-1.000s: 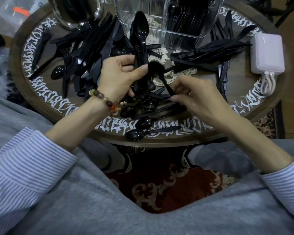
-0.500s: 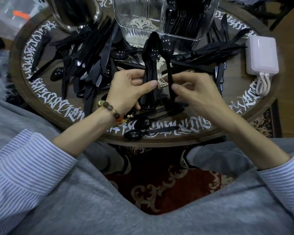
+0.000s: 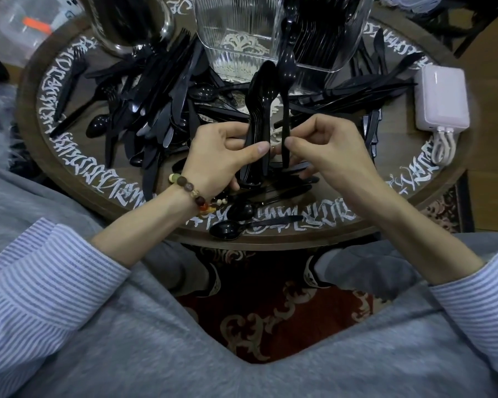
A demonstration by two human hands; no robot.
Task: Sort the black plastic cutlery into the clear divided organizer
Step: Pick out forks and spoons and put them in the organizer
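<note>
Spoons: the left hand (image 3: 222,156) grips a nested stack of spoons (image 3: 258,116) upright, now nearer the middle of the table (image 3: 342,225) than a second ago. The right hand (image 3: 325,150), which was down among the loose spoons (image 3: 268,196), now pinches a single spoon (image 3: 285,90) upright just beside the stack, below the clear organizer (image 3: 242,33).
</note>
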